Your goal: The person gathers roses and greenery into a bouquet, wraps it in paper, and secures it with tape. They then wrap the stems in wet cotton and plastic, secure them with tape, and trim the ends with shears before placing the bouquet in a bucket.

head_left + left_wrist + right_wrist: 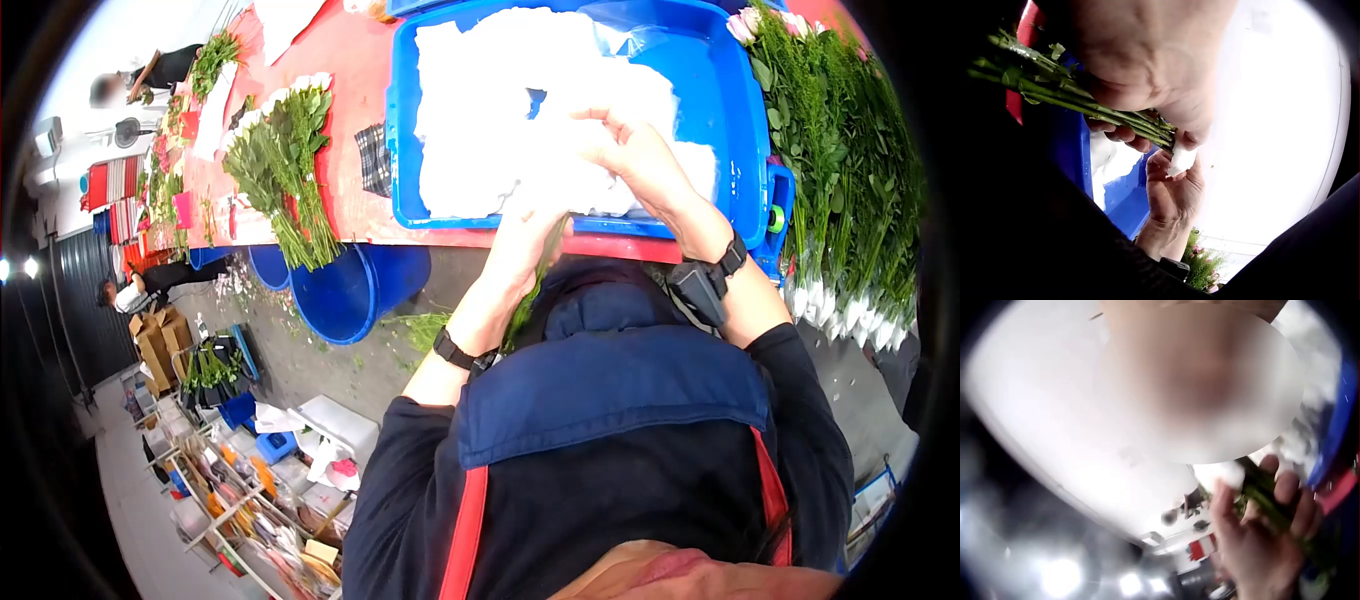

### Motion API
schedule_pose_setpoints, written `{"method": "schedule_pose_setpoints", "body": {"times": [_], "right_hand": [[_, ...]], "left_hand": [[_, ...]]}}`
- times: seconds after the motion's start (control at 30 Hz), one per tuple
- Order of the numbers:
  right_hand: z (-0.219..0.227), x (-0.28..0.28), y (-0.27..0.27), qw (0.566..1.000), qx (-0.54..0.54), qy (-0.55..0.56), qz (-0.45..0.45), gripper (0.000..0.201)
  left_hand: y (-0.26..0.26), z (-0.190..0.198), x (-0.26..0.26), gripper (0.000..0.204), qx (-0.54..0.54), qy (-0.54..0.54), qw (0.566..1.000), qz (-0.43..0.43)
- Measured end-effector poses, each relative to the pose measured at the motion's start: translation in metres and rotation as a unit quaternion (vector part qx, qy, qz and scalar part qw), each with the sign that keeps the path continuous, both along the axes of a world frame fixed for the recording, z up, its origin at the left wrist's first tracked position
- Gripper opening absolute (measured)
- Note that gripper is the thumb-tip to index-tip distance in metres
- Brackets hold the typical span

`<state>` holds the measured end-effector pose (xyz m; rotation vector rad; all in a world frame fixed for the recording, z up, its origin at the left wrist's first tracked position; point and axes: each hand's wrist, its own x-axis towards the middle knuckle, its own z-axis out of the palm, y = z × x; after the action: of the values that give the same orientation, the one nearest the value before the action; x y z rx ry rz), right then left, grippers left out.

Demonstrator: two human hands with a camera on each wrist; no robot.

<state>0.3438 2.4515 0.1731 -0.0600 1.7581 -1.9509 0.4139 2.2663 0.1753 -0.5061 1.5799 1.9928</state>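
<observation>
My left hand [525,245] grips a bundle of green stems [1129,122] near the cut ends. A wad of wet-looking white material [1180,161] sits at those ends, with the left thumb pressed against it. The right hand [645,165] is above the blue tray [740,110], its fingers loosely bent and thumb apart from the forefinger. In the left wrist view it appears just beyond the wad. Sheets of soft white padding [470,120] fill much of the tray. The right wrist view is largely blurred, though the left hand and stems show there.
A bunch of white flowers [285,150] lies on the red table [350,90], beside a dark checked cloth [374,160]. To the right, bunches with pink blooms [840,150] have white-wrapped stem ends. Blue buckets [340,300] stand below the table edge; a cluttered rack [240,500] is behind left.
</observation>
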Motion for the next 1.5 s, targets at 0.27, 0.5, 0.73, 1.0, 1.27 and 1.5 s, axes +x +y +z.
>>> {"method": "schedule_pose_setpoints", "body": {"times": [0.27, 0.5, 0.73, 1.0, 1.27, 1.5], "right_hand": [[-0.003, 0.02, -0.022, 0.994, -0.079, 0.05, -0.047, 0.036], [-0.018, 0.027, -0.043, 0.99, -0.137, -0.015, -0.039, 0.04], [-0.03, 0.026, -0.059, 0.988, -0.152, 0.022, 0.007, 0.031], [-0.013, 0.022, -0.05, 0.984, -0.167, -0.044, 0.051, 0.028], [-0.057, -0.014, 0.057, 0.926, 0.326, 0.173, -0.079, 0.016], [-0.075, -0.067, 0.046, 0.729, 0.502, 0.464, 0.044, 0.013]], "left_hand": [[-0.006, -0.016, 0.001, 0.029, 0.049, 0.027, 0.998, -0.012], [-0.002, -0.004, -0.011, 0.029, 0.108, -0.024, 0.987, 0.114], [-0.013, -0.016, -0.014, 0.036, 0.078, -0.03, 0.995, 0.049], [-0.023, -0.017, -0.012, 0.029, 0.101, 0.013, 0.994, 0.048], [-0.047, -0.004, -0.035, 0.023, 0.095, 0.014, 0.993, 0.066], [-0.043, -0.014, -0.045, 0.026, 0.153, -0.049, 0.986, 0.046]]}}
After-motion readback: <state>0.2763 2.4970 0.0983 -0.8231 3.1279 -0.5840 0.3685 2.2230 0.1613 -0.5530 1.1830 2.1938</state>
